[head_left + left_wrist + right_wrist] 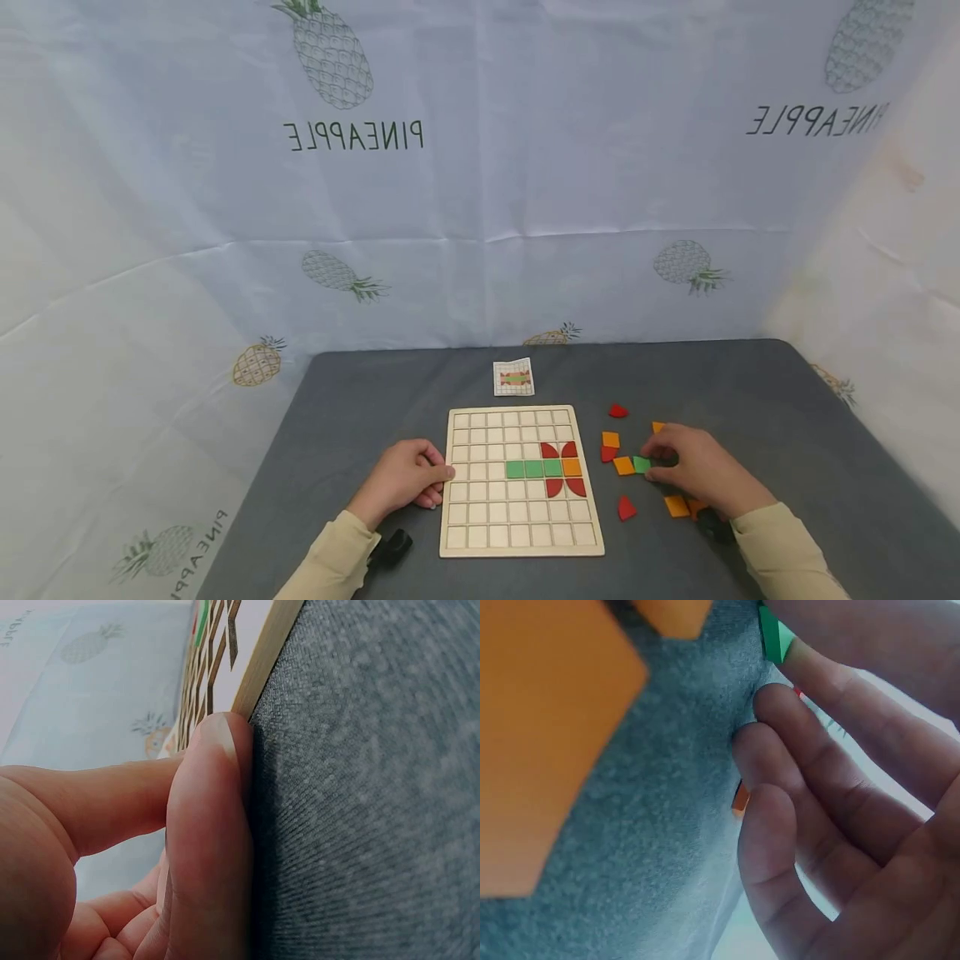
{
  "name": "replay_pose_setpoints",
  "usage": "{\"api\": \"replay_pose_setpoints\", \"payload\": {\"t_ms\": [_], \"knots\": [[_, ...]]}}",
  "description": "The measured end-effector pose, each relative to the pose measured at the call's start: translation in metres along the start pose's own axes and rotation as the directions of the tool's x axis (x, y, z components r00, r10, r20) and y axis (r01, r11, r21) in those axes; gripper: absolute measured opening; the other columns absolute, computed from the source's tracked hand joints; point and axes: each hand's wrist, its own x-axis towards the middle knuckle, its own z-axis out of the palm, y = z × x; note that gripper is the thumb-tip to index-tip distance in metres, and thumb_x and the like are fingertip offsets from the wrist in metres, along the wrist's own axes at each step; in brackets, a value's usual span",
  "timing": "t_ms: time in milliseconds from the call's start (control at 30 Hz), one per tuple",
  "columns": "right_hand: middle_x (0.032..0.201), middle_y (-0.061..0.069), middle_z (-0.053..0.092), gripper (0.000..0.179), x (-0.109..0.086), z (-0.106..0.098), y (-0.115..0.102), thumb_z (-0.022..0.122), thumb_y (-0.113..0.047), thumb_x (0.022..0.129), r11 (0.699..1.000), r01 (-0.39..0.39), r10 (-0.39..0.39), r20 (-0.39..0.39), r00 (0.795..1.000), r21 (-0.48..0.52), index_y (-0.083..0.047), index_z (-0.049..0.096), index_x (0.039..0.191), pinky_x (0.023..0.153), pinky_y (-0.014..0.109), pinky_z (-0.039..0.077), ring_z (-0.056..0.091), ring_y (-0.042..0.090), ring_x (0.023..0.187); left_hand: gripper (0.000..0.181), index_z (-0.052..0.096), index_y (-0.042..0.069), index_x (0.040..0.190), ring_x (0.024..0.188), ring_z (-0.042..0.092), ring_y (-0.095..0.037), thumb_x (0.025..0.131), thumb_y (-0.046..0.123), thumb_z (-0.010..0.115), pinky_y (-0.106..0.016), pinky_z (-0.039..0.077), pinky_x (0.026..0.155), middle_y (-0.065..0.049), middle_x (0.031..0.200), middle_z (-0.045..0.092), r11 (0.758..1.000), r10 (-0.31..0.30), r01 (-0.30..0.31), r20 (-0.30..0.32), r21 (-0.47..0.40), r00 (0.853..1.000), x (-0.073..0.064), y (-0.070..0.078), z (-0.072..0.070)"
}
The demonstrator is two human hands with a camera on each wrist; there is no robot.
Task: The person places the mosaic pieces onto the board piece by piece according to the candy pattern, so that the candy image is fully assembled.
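The left hand (408, 473) holds the left edge of the board (480, 492) between thumb and fingers, and the board lies flat on the grey table (375, 383). The right hand (693, 462), to the right of the board, pinches a green tile (641, 465) between thumb and index finger; this tile is close to the table, just beside an orange tile (624, 466). On the board, three green pieces (533, 469) stand in one row, followed at the right end by an orange piece (572, 467), with two red pieces (568, 450) above and two below. Several loose tiles, red and orange, are spread near the right hand. Beyond the board lies a pattern card (513, 378).
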Motion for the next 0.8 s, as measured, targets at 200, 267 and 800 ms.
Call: {"api": "replay_pose_setpoints", "payload": {"t_ms": [200, 267, 800], "knots": [[0.104, -0.006, 0.071, 0.021, -0.003, 0.000, 0.000, 0.091, -0.028, 0.088, 1.000, -0.007, 0.008, -0.024, 1.000, 0.018, -0.023, 0.080, 0.106, 0.082, 0.039, 0.061, 0.067, 0.013, 0.096, 0.025, 0.068, 0.005, 0.098, 0.060, 0.072, -0.014, 0.094, 0.022, 0.086, -0.033, 0.065, 0.058, -0.008, 0.074, 0.072, 1.000, 0.013, -0.013, 0.016, -0.008, 1.000, 0.001, -0.002, 0.000], [0.105, -0.005, 0.071, 0.022, -0.001, 0.001, -0.005, 0.091, -0.028, 0.089, 1.000, -0.005, 0.005, -0.038, 0.999, 0.018, -0.021, 0.080, 0.106, 0.081, 0.040, 0.061, 0.067, 0.013, 0.095, 0.024, 0.068, 0.005, 0.098, 0.060, 0.072, -0.014, 0.094, 0.022, 0.086, -0.034, 0.065, 0.057, -0.008, 0.074, 0.072, 1.000, 0.014, -0.014, 0.018, -0.007, 1.000, 0.002, -0.002, 0.000], [0.095, -0.007, 0.068, 0.016, 0.047, 0.032, -0.095, 0.090, -0.020, 0.089, 0.985, 0.169, -0.167, -0.055, 0.984, 0.042, -0.019, 0.081, 0.102, 0.076, 0.029, 0.058, 0.061, 0.008, 0.086, 0.024, 0.069, 0.005, 0.099, 0.061, 0.072, -0.015, 0.095, 0.022, 0.085, -0.034, 0.065, 0.058, -0.008, 0.076, 0.073, 1.000, 0.028, -0.028, 0.015, -0.001, 0.999, -0.002, -0.001, -0.002]]}}
